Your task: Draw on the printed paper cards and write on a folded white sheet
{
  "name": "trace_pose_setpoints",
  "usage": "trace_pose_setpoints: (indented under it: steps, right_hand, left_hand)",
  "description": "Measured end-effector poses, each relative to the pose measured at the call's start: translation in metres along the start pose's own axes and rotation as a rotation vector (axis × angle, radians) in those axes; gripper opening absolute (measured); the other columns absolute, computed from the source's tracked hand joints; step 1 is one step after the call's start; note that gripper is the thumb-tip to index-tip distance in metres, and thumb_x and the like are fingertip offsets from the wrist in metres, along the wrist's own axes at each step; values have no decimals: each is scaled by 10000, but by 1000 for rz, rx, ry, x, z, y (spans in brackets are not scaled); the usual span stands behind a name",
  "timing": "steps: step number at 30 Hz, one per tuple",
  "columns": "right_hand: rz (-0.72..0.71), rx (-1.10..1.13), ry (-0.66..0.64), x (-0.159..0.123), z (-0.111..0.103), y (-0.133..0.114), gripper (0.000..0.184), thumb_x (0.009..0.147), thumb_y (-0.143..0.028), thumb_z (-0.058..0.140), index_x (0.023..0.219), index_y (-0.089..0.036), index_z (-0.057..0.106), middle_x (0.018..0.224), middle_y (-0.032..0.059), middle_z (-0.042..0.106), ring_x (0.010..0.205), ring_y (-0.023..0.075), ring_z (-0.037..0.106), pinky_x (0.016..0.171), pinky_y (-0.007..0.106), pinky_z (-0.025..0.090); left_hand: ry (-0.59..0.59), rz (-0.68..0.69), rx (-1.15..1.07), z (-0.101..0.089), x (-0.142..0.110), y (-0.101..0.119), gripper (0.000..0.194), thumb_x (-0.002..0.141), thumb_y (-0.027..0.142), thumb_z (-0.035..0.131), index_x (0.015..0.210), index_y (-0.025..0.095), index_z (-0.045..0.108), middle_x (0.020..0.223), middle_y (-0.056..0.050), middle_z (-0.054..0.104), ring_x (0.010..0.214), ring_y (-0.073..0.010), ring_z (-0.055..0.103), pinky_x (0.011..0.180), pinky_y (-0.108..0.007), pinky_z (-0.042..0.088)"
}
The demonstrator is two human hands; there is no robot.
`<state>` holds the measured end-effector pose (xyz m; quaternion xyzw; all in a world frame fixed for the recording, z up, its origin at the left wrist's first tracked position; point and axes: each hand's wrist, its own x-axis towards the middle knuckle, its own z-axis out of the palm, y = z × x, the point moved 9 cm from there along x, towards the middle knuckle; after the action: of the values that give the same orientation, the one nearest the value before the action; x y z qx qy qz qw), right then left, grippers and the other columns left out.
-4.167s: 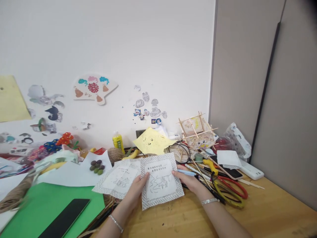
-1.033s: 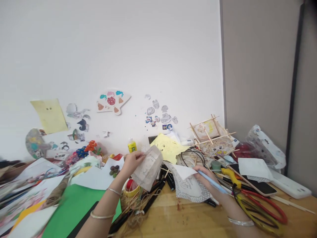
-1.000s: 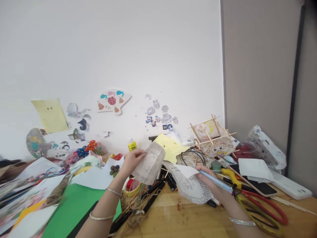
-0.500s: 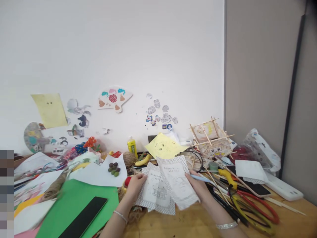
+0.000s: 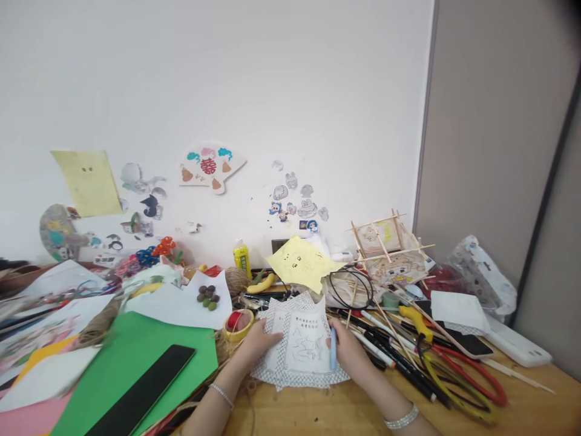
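Several paper sheets (image 5: pixel 308 351) with line drawings and handwriting, backed by larger paper with a dark criss-cross pattern, overlap in front of me. My left hand (image 5: pixel 262 339) grips their left side, thumb on top. On the other side my right hand (image 5: pixel 347 350) is closed around a light blue pen (image 5: pixel 333 349), its fingers at the right edge of the same sheets. The pen points upright along that edge. Left of my left hand sits a roll of yellow tape (image 5: pixel 230 335) with a red spool (image 5: pixel 238 321) inside.
Green card (image 5: pixel 136 351) under a black strip (image 5: pixel 145 390) covers the left side. Pens (image 5: pixel 394 348), scissors (image 5: pixel 472 381) and a phone (image 5: pixel 467 342) crowd the right. A stick frame (image 5: pixel 385 248) and a yellow paper (image 5: pixel 302 261) stand behind, near the wall.
The sheets have come together from a spread fan into an overlapping stack and sit lower. Both hands moved closer together, and the blue pen swung from lying sideways to upright.
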<state>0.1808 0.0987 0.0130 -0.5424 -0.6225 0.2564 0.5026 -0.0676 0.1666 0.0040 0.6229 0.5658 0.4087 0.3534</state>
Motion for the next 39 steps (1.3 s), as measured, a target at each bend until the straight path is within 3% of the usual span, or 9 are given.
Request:
trace_pose_setpoints:
  steps: [9, 12, 17, 25, 30, 32, 34, 37, 39]
  right_hand:
    - [71, 99, 146, 17, -20, 35, 137, 658, -270, 523, 785, -219, 526, 665, 13, 590, 650, 222, 562, 610, 298, 406]
    - [70, 200, 170, 18, -25, 36, 170, 667, -359, 546, 760, -218, 523, 684, 18, 594, 660, 225, 568, 604, 308, 430]
    - [39, 344, 138, 12, -31, 23, 293, 723, -487, 609, 797, -206, 570, 725, 19, 631, 671, 214, 593, 599, 299, 458]
    - [-5, 399, 235, 15, -49, 17, 370, 641, -526, 718, 750, -189, 608, 684, 12, 596, 667, 206, 543, 647, 313, 437]
    - [18, 405, 315, 20, -71, 27, 384, 560, -504, 779, 715, -192, 616, 652, 9, 589, 656, 212, 527, 642, 318, 422]
    - [26, 423, 329, 21, -78, 29, 387, 568, -503, 777, 742, -191, 627, 683, 18, 615, 682, 220, 544, 652, 319, 427]
    - [33, 455, 330, 20, -83, 31, 385, 594, -508, 765, 772, -194, 633, 713, 22, 635, 698, 221, 560, 645, 313, 435]
    - [47, 522, 320, 19, -87, 29, 386, 603, -510, 768, 794, -206, 628, 729, 19, 656, 700, 221, 590, 615, 303, 453]
    - [60, 576, 297, 17, -86, 25, 389, 612, -503, 775, 829, -213, 634, 763, 26, 682, 711, 226, 620, 615, 307, 475]
  left_hand:
    - [-83, 60, -65, 1, -12, 27, 238, 903, 292, 609, 1091, 144, 601, 1113, -64, 615, 979, -222, 614, 842, -424, 517]
    - [-67, 55, -179, -3, -12, 25, 239, 863, 272, 653, 1050, 131, 607, 1013, -66, 668, 885, -208, 654, 789, -386, 537]
    - [-42, 57, -334, -5, -12, 22, 419, 698, 340, 780, 1014, 128, 604, 994, -115, 714, 848, -271, 683, 714, -360, 560]
    - [-32, 35, -254, -6, -12, 21, 248, 910, 320, 597, 1079, 138, 594, 984, -56, 652, 808, -177, 647, 717, -349, 550]
    - [46, 90, -128, -15, -6, 18, 298, 920, 354, 579, 1136, 149, 579, 1120, -67, 601, 943, -221, 616, 800, -408, 530]
    - [118, 140, -92, -24, -4, 22, 280, 905, 324, 602, 1123, 150, 590, 1195, -77, 579, 1066, -257, 574, 898, -470, 481]
    - [213, 191, -79, -37, -4, 28, 200, 876, 261, 623, 1042, 151, 634, 1327, -96, 506, 1278, -301, 413, 1052, -525, 332]
    - [323, 238, -107, -55, -8, 37, 118, 835, 215, 608, 909, 172, 690, 1470, -74, 374, 1433, -298, 101, 1166, -444, 101]
    - [318, 233, -155, -58, -10, 41, 140, 841, 240, 589, 904, 183, 701, 1429, -64, 443, 1418, -295, 183, 1162, -401, 148]
